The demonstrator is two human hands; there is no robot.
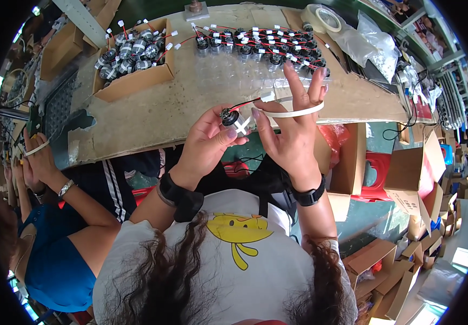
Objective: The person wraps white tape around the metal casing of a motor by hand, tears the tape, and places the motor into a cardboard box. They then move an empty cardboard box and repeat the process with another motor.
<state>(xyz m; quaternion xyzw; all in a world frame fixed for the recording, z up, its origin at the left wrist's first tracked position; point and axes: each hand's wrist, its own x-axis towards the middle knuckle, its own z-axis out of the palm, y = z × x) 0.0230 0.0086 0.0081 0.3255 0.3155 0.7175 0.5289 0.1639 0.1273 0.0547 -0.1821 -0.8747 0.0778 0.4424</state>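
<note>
Presently left hand (205,142) curled round motor (231,119); right hand (294,138) beside, outer fingers spread, band (299,113) across, cannot tell if thumb pinches anything

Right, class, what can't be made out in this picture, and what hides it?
All in the head view:
- One side of the held wired part: covered by the left hand.
- Bottom of the cardboard box: buried under piled parts.
- Co-worker: head partly cut off by the dark rim.

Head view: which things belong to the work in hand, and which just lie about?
Apparently in use:
wired cylinder in left hand
white strip on right hand
clear tray of similar cylinders
cardboard box of more

Seemingly lying about:
tape roll
metal plate
</note>
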